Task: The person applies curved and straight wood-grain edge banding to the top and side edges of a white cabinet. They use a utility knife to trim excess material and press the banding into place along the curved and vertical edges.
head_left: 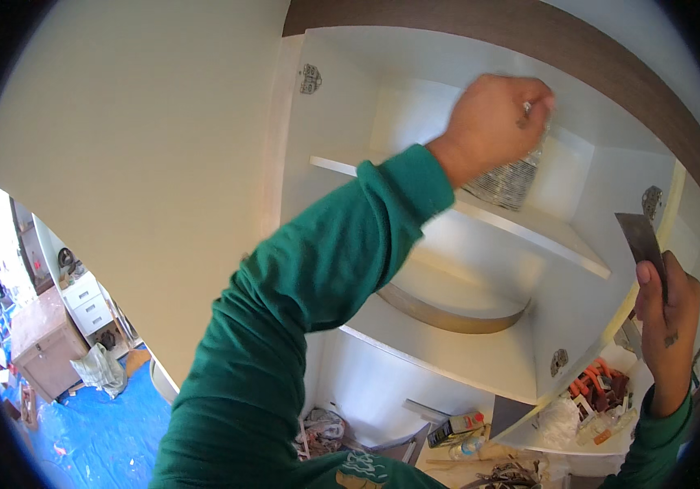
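Observation:
My left hand (pixel 496 118) is raised inside the upper compartment of a white cabinet (pixel 578 301), its fingers pinched together. A small shiny bit shows by the fingers, too small to name. Just below and behind this hand, at the upper shelf (pixel 529 232), is a grey, ribbed-looking bundle (pixel 506 184) with clear plastic along its side; the hand hides its top. At the cabinet's right side, my right hand (pixel 669 314) grips a putty knife (pixel 640 238), its flat metal blade pointing up. A curved brownish strip (pixel 464 319) lies on the lower shelf.
Metal hinge plates (pixel 311 79) are fixed inside the cabinet's sides. Orange and dark red pieces (pixel 601 385) fill a lower right compartment. Below stand a dark can with a red top (pixel 456 428) and a bottle (pixel 469 447). At left, a wooden box (pixel 50 346) stands on blue sheeting (pixel 105 432).

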{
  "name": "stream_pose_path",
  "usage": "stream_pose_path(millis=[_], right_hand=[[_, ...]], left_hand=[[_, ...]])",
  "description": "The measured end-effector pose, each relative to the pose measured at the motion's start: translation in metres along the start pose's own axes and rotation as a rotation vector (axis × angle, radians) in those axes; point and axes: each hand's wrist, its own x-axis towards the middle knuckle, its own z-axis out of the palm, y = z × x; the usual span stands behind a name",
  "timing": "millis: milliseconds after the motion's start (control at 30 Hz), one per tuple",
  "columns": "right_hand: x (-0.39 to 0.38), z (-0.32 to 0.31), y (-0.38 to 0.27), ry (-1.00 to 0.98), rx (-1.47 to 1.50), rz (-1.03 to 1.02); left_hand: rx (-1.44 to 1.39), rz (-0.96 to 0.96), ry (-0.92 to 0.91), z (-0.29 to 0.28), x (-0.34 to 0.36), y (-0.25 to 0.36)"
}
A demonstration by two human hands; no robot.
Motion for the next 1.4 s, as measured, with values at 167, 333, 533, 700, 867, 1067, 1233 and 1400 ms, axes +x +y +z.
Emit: stream_pose_path(millis=[167, 333, 533, 700, 867, 1067, 1233, 1400], right_hand=[[-0.020, -0.009, 0.027, 0.135, -0.110, 0.021], [-0.022, -0.011, 0.035, 0.108, -0.102, 0.036], [-0.013, 0.002, 0.016, 0.015, -0.040, 0.016], [0.003, 0.012, 0.004, -0.006, -0.074, -0.033], [0.041, 0.046, -0.005, 0.110, -0.001, -0.187], [0.138, 0.078, -0.046, 0.202, 0.014, -0.428], [0.196, 0.107, -0.064, 0.247, -0.087, -0.528], [0.216, 0.116, -0.064, 0.270, -0.148, -0.502]], left_hand=[[0.580, 0.456, 0.337, -0.080, 0.028, -0.080], [0.653, 0.345, 0.105, -0.116, 0.031, -0.096], [0.589, 0.442, 0.058, -0.132, 0.038, -0.106], [0.580, 0.437, 0.115, -0.141, 0.034, -0.114], [0.624, 0.401, 0.422, -0.132, 0.011, -0.107], [-0.255, -0.290, -0.018, -0.034, -0.043, -0.072], [-0.978, -0.553, -0.081, -0.002, -0.019, -0.038], [-1.227, -0.592, -0.032, 0.014, 0.004, -0.036]])
